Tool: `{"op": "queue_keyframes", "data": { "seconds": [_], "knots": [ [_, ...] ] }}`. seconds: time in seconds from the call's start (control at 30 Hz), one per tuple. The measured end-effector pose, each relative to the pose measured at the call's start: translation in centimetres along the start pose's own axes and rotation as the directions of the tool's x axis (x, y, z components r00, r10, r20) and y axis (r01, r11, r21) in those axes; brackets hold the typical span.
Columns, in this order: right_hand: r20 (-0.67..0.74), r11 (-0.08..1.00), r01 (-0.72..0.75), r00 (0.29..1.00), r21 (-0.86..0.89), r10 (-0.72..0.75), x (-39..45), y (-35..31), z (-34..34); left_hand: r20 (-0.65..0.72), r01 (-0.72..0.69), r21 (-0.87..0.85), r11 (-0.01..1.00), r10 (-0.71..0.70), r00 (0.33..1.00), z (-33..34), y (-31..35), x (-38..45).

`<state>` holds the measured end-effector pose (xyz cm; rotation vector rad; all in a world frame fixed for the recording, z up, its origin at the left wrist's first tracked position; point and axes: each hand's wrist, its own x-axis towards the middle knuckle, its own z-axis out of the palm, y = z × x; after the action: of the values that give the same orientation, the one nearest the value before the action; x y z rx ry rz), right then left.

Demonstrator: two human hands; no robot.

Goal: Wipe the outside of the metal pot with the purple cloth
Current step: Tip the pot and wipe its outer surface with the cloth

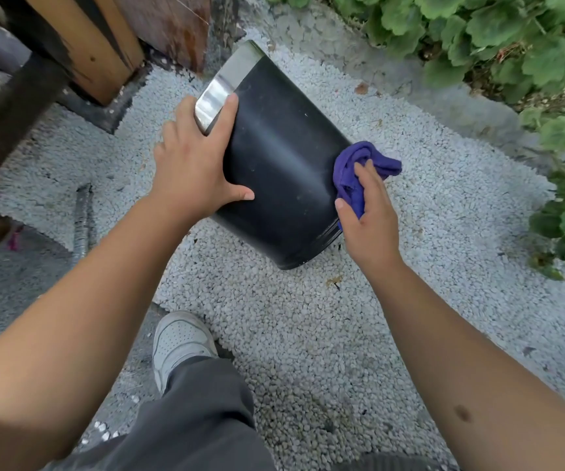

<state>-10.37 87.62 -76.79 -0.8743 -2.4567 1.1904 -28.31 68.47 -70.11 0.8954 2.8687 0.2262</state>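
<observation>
Grey trouser leg (199,413) and white shoe (180,341) nearest, pale gravel (308,334), left hand (192,164) spread flat steadying tilted black metal pot (281,171) with shiny rim, right hand (369,215) gripping bunched purple cloth (362,168) against its side, wooden posts (80,39) and green leaves (495,32) beyond

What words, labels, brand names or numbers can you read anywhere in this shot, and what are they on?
None can be read.
Metal pot: plain black side and shiny band, no label showing.
Purple cloth: no tag visible.
White shoe: no legible branding.
</observation>
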Motion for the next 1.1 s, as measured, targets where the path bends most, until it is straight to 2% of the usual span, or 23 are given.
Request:
{"op": "queue_keyframes", "data": {
  "seconds": [0.3,0.47,0.63,0.87,1.03,1.1],
  "knots": [
    [-0.031,0.987,0.061,0.997,-0.149,-0.066,-3.8,0.0,1.9,-0.013,0.002,0.032,0.999,-0.001,1.0,0.1,0.2,0.2],
    [0.123,0.951,0.188,0.979,-0.246,-0.161,-5.8,0.8,2.8,-0.014,0.027,0.039,0.999,-0.026,1.0,0.0,0.9,0.4],
    [0.216,0.94,0.183,0.969,-0.286,-0.123,-7.2,1.2,3.1,-0.01,0.003,0.023,1.0,-0.003,1.0,-0.1,1.5,0.7],
    [0.17,0.911,0.221,0.971,-0.347,-0.171,-6.4,-0.4,2.4,-0.014,0.006,0.047,0.999,-0.006,1.0,0.0,1.5,0.7],
    [0.042,0.82,0.181,0.981,-0.543,-0.189,-5.6,-1.4,1.9,-0.005,0.016,0.039,0.999,-0.016,1.0,0.0,1.3,0.7],
    [0.045,0.819,0.198,0.977,-0.539,-0.207,-5.6,-1.4,1.6,-0.003,0.018,0.036,0.999,-0.018,1.0,0.0,1.2,0.7]
  ]
}}
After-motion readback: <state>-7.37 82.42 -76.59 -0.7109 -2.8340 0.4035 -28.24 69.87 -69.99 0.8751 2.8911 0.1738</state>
